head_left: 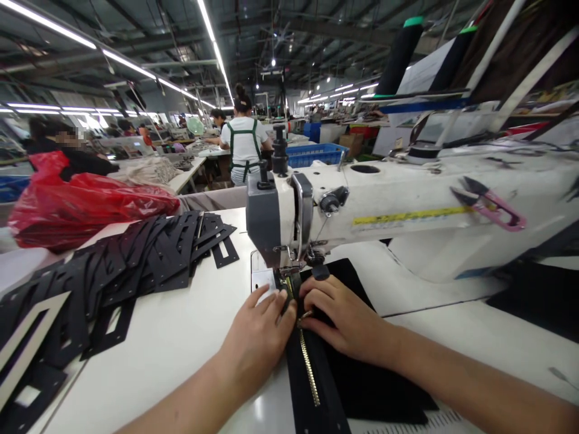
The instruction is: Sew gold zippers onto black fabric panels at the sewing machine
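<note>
A black zipper (309, 367) with gold-coloured teeth runs under the head of a white sewing machine (289, 223). Black fabric (380, 392) lies flat beneath and to the right of it. My left hand (257, 331) is closed on the zipper's left edge, thumb and fingers drawn together just in front of the needle area. From the other side, my right hand (346, 316) pinches the zipper, with a small gold-coloured metal piece at its fingertips. The exact contact under the fingers is partly hidden.
Overlapping black frame-shaped pieces (149, 256) spread across the table's left, beside a red plastic bag (90, 205). Pink-handled thread snips (491, 205) rest on the machine arm. Thread cones (400, 57) stand above. Behind, a person (244, 144) works near a blue crate (316, 155).
</note>
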Demonstrator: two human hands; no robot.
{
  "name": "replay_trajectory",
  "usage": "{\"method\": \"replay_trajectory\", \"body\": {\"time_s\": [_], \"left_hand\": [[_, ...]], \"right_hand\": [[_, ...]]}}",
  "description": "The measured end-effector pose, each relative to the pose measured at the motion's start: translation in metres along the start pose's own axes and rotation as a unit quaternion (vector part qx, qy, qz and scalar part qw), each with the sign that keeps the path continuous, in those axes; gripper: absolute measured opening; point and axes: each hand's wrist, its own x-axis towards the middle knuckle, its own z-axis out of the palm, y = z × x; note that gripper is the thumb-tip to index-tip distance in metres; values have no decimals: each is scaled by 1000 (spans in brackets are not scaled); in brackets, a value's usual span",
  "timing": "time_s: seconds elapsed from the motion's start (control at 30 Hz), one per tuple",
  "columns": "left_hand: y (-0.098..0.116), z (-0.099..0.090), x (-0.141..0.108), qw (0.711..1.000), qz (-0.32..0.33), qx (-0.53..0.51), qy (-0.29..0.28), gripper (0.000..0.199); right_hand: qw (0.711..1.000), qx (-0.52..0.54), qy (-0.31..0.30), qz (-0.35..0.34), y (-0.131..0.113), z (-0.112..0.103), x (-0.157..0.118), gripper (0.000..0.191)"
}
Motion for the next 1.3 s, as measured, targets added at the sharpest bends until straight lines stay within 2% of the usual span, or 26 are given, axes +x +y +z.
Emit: {"method": "replay_trajectory", "body": {"time_s": [0.1, 0.17, 0.27, 0.33, 0.47, 0.63, 0.77, 0.83, 0.9, 0.97, 1.03, 1.13, 1.2, 1.3], "left_hand": [[7, -5, -3, 1000, 22, -3, -2, 27], [12, -7, -8, 1000, 19, -20, 2, 28], [19, -9, -17, 999, 1, -43, -9, 29], [23, -13, -23, 997, -15, -66, -22, 33], [29, -22, -29, 989, -48, -131, -50, 40], [33, -24, -20, 984, -120, -125, -46, 29], [35, -18, -14, 979, -153, -127, -54, 30], [37, -17, -13, 976, -174, -124, -45, 30], [37, -16, -13, 977, -176, -119, -36, 31], [37, -16, -13, 981, -154, -114, -28, 31], [35, -16, -14, 986, -131, -105, -19, 31], [32, -15, -15, 988, -123, -95, -8, 31], [30, -14, -16, 988, -122, -94, -7, 31], [28, -12, -14, 988, -120, -101, -7, 29]], "right_hand": [[998, 1, 21, 59, -10, 1, -6, 10], [996, -43, 54, 59, -21, 0, -13, 10], [988, -133, 81, -22, -43, -3, -28, 21], [977, -183, 74, -86, -56, -1, -40, 32], [962, -240, 62, -118, -69, 12, -57, 41], [964, -231, 83, -101, -71, 25, -65, 40], [961, -217, 120, -118, -70, 27, -64, 39], [966, -164, 156, -126, -68, 22, -57, 35], [974, -109, 172, -103, -63, 15, -46, 31], [985, -112, 124, -43, -56, 7, -34, 26], [988, -149, 27, 11, -48, 3, -24, 37], [984, -159, -68, 28, -37, 6, -18, 44], [983, -159, -82, 31, -33, 12, -19, 44], [985, -159, -66, 29, -29, 18, -20, 43]]}}
